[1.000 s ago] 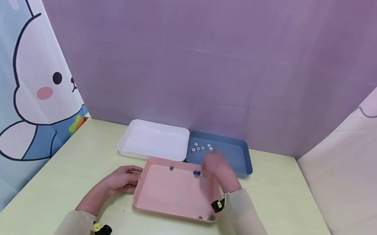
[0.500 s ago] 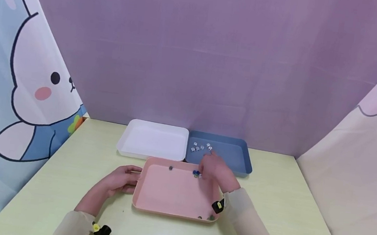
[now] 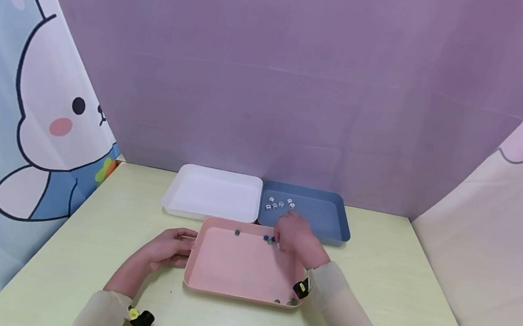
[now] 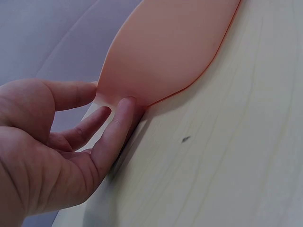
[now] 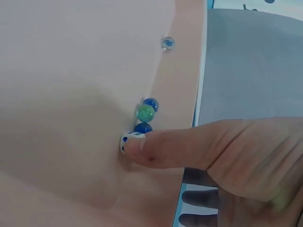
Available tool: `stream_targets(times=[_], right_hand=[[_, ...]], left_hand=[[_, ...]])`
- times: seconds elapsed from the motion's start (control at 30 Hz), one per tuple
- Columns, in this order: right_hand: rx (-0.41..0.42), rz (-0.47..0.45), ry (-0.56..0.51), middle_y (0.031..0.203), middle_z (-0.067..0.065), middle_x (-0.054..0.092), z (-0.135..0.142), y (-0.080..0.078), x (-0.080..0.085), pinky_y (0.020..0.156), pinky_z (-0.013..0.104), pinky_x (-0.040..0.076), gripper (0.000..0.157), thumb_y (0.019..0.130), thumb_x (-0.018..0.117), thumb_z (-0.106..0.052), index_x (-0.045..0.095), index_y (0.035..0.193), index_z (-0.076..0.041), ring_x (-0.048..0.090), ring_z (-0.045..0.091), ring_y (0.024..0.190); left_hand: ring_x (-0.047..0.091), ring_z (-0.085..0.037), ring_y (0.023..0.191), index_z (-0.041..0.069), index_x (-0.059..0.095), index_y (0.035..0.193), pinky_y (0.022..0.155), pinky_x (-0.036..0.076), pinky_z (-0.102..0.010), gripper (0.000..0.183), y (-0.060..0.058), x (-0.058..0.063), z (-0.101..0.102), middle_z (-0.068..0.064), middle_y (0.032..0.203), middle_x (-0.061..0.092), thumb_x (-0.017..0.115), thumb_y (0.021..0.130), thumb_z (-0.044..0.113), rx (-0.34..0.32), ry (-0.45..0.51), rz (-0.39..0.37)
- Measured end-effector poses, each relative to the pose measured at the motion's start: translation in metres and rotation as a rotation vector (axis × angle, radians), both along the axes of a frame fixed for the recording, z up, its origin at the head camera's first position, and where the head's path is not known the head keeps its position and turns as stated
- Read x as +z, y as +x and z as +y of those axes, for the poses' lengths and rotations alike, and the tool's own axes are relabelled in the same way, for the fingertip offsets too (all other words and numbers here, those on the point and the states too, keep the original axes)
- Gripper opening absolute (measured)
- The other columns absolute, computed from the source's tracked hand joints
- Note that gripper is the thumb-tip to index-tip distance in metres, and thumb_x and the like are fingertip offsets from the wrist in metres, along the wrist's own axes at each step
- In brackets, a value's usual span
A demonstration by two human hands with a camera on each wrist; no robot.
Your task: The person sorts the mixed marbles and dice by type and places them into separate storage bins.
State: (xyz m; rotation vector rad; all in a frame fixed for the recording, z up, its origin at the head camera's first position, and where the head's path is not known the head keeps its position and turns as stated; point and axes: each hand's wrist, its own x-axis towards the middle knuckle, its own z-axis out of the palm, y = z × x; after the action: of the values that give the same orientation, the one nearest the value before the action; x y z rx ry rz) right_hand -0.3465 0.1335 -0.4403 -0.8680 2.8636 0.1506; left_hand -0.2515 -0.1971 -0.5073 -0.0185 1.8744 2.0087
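Right hand (image 3: 299,237): reaching over the pink tray (image 3: 240,268) at its far side, with thumb tip (image 5: 158,146) laid against a white die (image 5: 124,140); too hidden behind the thumb to tell whether pinched or only pressed.
White die: inside the pink tray, near the right part of the far wall; could skid sideways if pressed off-centre, or drop if held without a firm opposing finger.
Blue marble (image 5: 143,127): right beside the die; could be nudged loose or swept along by the thumb.
Green marble (image 5: 146,113) and second blue marble (image 5: 151,103): next along the wall, close together; could roll in a chain if bumped.
Clear marble (image 5: 168,43): well apart from that cluster; likely to roll only if tilted.
Left hand (image 3: 169,249): touching the pink tray's left end with fairly straight fingers; probably steadying, but could tip or shift everything if pushed unevenly.
Blue tray (image 3: 325,218): just beyond, bearing several white dice (image 3: 281,204); could be jostled by low knuckles.
White tray (image 3: 219,196): left of the blue tray, least exposed.
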Motion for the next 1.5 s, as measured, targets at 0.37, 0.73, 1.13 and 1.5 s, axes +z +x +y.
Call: stream_targets(times=[0.37, 0.73, 1.13, 1.5], right_hand=[[0.111, -0.126, -0.258, 0.137, 0.017, 0.052, 0.006, -0.004, 0.007, 0.108, 0.054, 0.030, 0.015, 0.083, 0.076, -0.007, 0.079, 0.084, -0.021, 0.031, 0.043, 0.136], [0.168, -0.322, -0.525, 0.150, 0.020, 0.037, 0.021, -0.013, 0.006, 0.110, 0.060, 0.020, 0.010, 0.083, 0.077, -0.019, 0.078, 0.093, -0.017, 0.018, 0.045, 0.141], [0.061, -0.375, -0.743, 0.154, 0.009, 0.032, 0.032, -0.018, 0.002, 0.110, 0.061, 0.020, 0.009, 0.080, 0.080, -0.023, 0.078, 0.089, -0.023, 0.009, 0.037, 0.145], [0.000, -0.334, -0.865, 0.160, 0.008, 0.019, 0.046, -0.028, 0.001, 0.109, 0.065, 0.017, 0.014, 0.082, 0.080, -0.026, 0.078, 0.095, -0.020, 0.004, 0.035, 0.146]], left_hand=[[0.066, -0.032, 0.101, -0.012, 0.035, 0.139, 0.079, 0.056, -0.042, 0.052, -0.001, 0.005, 0.000, -0.026, 0.117, 0.062, 0.056, 0.098, 0.012, -0.010, 0.000, 0.003], [0.066, -0.031, 0.101, -0.013, 0.034, 0.139, 0.080, 0.056, -0.041, 0.051, 0.000, 0.001, 0.000, -0.025, 0.115, 0.063, 0.056, 0.099, 0.011, 0.004, -0.001, 0.002], [0.065, -0.031, 0.102, -0.012, 0.035, 0.139, 0.081, 0.056, -0.040, 0.050, 0.001, 0.001, 0.000, -0.025, 0.117, 0.062, 0.054, 0.099, 0.011, 0.006, -0.007, 0.006], [0.066, -0.030, 0.100, -0.012, 0.035, 0.139, 0.079, 0.056, -0.040, 0.051, 0.001, 0.002, 0.001, -0.024, 0.116, 0.062, 0.056, 0.099, 0.012, 0.012, -0.010, 0.004]])
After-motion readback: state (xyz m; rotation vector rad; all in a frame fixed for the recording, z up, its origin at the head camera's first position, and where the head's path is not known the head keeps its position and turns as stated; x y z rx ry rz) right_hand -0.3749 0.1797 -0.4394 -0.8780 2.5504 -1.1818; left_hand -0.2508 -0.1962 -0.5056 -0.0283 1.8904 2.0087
